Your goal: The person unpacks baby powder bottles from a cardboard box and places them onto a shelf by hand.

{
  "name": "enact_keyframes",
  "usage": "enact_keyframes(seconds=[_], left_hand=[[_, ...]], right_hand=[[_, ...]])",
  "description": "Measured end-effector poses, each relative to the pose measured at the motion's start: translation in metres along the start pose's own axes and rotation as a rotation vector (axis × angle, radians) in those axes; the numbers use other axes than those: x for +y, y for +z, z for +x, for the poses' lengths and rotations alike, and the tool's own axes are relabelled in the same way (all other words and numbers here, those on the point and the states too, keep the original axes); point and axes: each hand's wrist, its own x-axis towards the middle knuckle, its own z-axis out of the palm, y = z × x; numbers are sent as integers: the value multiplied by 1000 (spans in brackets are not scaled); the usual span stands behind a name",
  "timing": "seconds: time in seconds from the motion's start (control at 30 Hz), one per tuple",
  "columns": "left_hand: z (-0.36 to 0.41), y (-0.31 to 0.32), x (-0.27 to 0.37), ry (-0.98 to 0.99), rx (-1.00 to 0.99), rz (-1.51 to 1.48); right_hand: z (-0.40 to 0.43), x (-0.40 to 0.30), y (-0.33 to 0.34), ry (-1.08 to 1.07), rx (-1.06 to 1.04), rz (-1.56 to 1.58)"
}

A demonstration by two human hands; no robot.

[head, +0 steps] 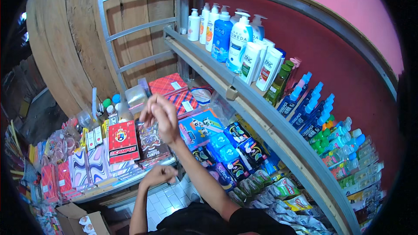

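My right hand (162,117) is raised over the stacked books, its fingers loosely bent and nothing visible in them. Beneath it is a dark brown patterned notebook (153,143), partly hidden by the hand. A red notebook (122,142) with a crest lies to its left, and a blue notebook (199,127) with cartoon figures lies to its right. Lower down, my left hand (160,174) hovers by the table's front edge. Its fingers curl inward, so their grip is hidden.
Pump bottles (240,42) and shampoo bottles stand on a metal-edged shelf (209,62) at right. Packaged pads (225,171) and pouches (287,186) lie below it. Red plaid books (168,83) lie at the back. An open cardboard box (72,213) stands at lower left.
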Motion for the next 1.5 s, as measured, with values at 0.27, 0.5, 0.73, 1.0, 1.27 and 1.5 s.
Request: enact_keyframes(seconds=[0.27,0.5,0.73,1.0,1.27,1.5], left_hand=[[-242,104,-329,-789,104,209],[-457,275,-388,-1263,519,-720],[-530,417,-392,-1249,1119,-1053],[-512,483,-369,-975,1566,-1346],[-536,500,-331,-913,1828,-1570],[-558,469,-325,-868,2129,-1547]], right_hand=[[-199,137,60,679,-243,-80],[-404,224,64,1100,-567,-267],[-554,266,-22,1065,-1296,-935],[-592,330,-7,1231,-1803,-861],[-549,413,258,645,-1430,-800],[-529,378,521,475,-1626,-437]])
